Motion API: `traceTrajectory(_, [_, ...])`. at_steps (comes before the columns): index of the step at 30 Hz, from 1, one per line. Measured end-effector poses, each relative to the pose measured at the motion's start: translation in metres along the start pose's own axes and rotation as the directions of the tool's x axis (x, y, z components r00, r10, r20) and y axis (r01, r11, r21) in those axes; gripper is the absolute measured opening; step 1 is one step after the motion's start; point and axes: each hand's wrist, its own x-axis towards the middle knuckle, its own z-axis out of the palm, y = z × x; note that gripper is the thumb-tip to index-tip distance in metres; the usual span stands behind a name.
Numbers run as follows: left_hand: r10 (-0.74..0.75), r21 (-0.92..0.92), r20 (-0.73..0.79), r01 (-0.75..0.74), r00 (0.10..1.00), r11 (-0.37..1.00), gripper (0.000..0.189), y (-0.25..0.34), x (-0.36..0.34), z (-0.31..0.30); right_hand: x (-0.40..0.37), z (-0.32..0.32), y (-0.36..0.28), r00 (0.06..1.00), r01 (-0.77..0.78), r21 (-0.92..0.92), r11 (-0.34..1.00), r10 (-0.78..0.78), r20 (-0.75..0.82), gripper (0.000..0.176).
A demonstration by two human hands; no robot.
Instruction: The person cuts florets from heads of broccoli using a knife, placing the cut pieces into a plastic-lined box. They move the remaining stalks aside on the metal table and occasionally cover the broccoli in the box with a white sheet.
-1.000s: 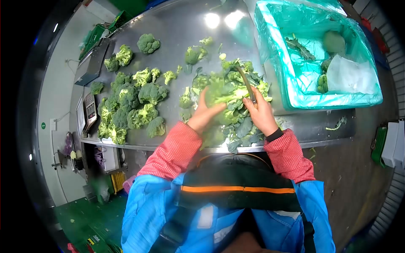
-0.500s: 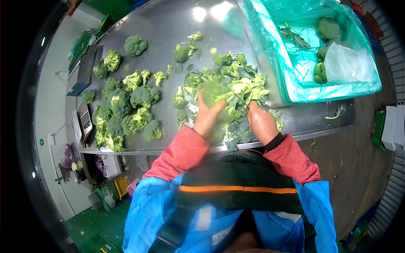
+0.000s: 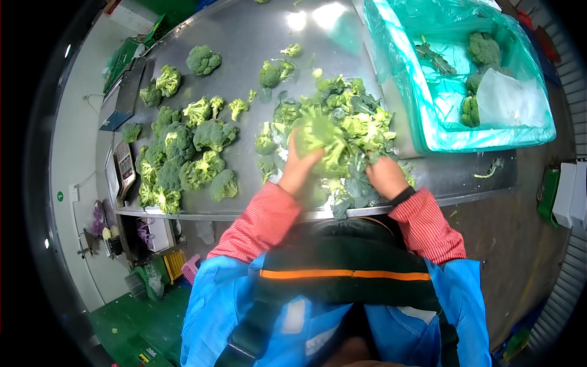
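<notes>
My left hand (image 3: 298, 166) is closed around a broccoli head (image 3: 319, 133), which is smeared by a blurry patch in the view. Just to its right, my right hand (image 3: 386, 177) is curled shut on a knife; its thin blade shows in the earlier view but is hard to make out among the leaves now. Under and behind both hands lies a heap of broccoli trimmings (image 3: 367, 127), cut stalks and dark leaves, near the front edge of the metal table (image 3: 244, 153).
Trimmed broccoli heads (image 3: 179, 142) are grouped on the table's left, near a scale (image 3: 124, 164). More florets (image 3: 271, 74) lie farther back. At the right stands a crate lined with green plastic (image 3: 483, 139), holding several broccoli heads (image 3: 484, 49) and a white sheet.
My right hand has moved slightly right and down, away from the broccoli, and the blade no longer shows clearly. My left hand still grips the broccoli head. The whole view has shifted a little.
</notes>
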Motion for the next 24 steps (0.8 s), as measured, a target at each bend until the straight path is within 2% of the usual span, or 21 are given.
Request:
traceTrajectory(1, [0.02, 0.067, -0.005, -0.02, 1.0, 0.998, 0.09, 0.005, 0.002, -0.011, -0.007, -0.015, -0.014, 0.998, -0.057, 0.033, 0.998, 0.057, -0.021, 0.022])
traceTrajectory(3, [0.061, 0.201, -0.028, -0.055, 0.998, 0.978, 0.093, 0.019, 0.008, -0.03, -0.018, -0.043, -0.033, 0.989, -0.064, 0.236, 0.97, 0.093, -0.114, 0.025])
traceTrajectory(5, [0.16, 0.329, 0.027, -0.16, 0.987, 0.931, 0.099, 0.038, 0.01, -0.04, -0.023, -0.063, -0.047, 0.959, -0.135, 0.359, 0.924, 0.213, -0.186, 0.025])
traceTrajectory(8, [0.287, 0.502, 0.151, -0.324, 0.946, 0.802, 0.099, 0.063, 0.01, -0.039, -0.03, -0.075, -0.06, 0.967, 0.038, 0.329, 0.944, 0.047, -0.249, 0.023])
traceTrajectory(10, [0.245, 0.56, 0.193, -0.312, 0.95, 0.767, 0.1, 0.081, 0.003, -0.029, -0.033, -0.074, -0.062, 0.938, 0.161, 0.181, 0.97, -0.093, -0.335, 0.019])
traceTrajectory(12, [0.259, 0.651, 0.27, -0.374, 0.927, 0.661, 0.101, 0.089, 0.006, -0.034, -0.028, -0.079, -0.062, 0.886, 0.282, -0.004, 0.959, -0.262, -0.383, 0.016])
traceTrajectory(15, [0.253, 0.766, 0.392, -0.466, 0.884, 0.442, 0.101, 0.098, 0.014, -0.038, -0.023, -0.082, -0.054, 0.902, 0.287, -0.212, 0.934, -0.338, -0.27, 0.017])
traceTrajectory(16, [0.242, 0.793, 0.433, -0.495, 0.868, 0.356, 0.101, 0.1, 0.014, -0.036, -0.021, -0.083, -0.053, 0.912, 0.283, -0.23, 0.931, -0.336, -0.237, 0.018])
traceTrajectory(20, [0.211, 0.824, 0.468, -0.51, 0.858, 0.247, 0.1, 0.111, 0.009, -0.021, -0.014, -0.074, -0.037, 0.948, 0.256, -0.29, 0.922, -0.298, -0.112, 0.026])
traceTrajectory(21, [0.236, 0.801, 0.466, -0.52, 0.853, 0.298, 0.098, 0.107, 0.012, -0.025, -0.015, -0.072, -0.031, 0.958, 0.241, -0.316, 0.918, -0.276, -0.071, 0.027])
traceTrajectory(23, [0.301, 0.662, 0.355, -0.465, 0.885, 0.588, 0.104, 0.111, 0.013, -0.038, -0.018, -0.058, -0.008, 0.97, 0.226, -0.326, 0.918, -0.241, -0.008, 0.026])
traceTrajectory(24, [0.331, 0.541, 0.313, -0.454, 0.89, 0.708, 0.106, 0.119, 0.01, -0.034, -0.026, -0.059, -0.01, 0.967, 0.193, -0.296, 0.936, -0.233, -0.105, 0.022])
